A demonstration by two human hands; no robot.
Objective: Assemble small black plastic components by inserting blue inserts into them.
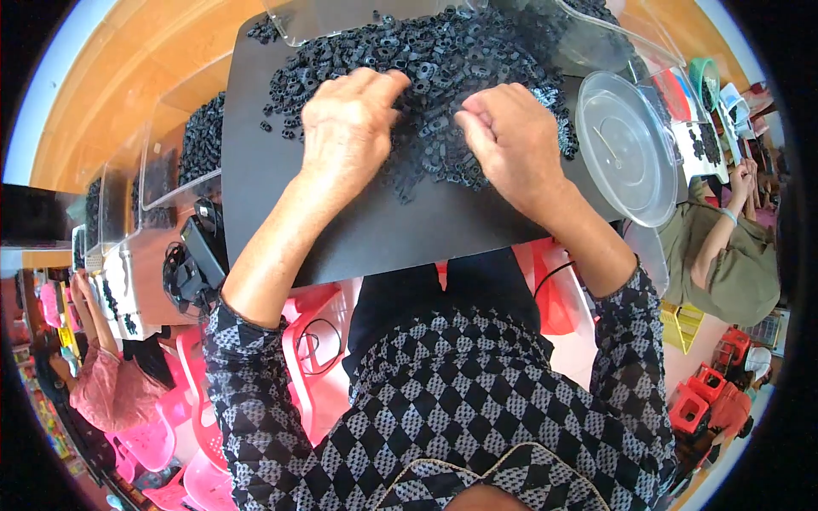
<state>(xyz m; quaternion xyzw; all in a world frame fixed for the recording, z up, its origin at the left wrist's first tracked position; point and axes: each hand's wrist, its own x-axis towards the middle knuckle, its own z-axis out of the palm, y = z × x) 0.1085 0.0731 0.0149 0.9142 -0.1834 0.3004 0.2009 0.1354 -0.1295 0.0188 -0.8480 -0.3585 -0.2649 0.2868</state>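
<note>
A wide heap of small black plastic parts (426, 55), many with a hole through them, spreads over the dark table (400, 234). Over the heap's near left side, my left hand (349, 119) has its fingers curled downward, their tips partly hidden. My right hand (515, 136) hangs over the right part of the heap, fingers bent in and thumb close to the forefinger. Whatever either hand holds is hidden. Between the hands several black parts look smeared by motion.
A round clear plastic lid (626, 149) lies at the table's right edge. Clear bins (183, 162) of black parts stand to the left, near a black fan-like device (192, 264). One person (119, 387) works at the left, another (724, 247) at the right. Pink chairs (204, 409) stand below.
</note>
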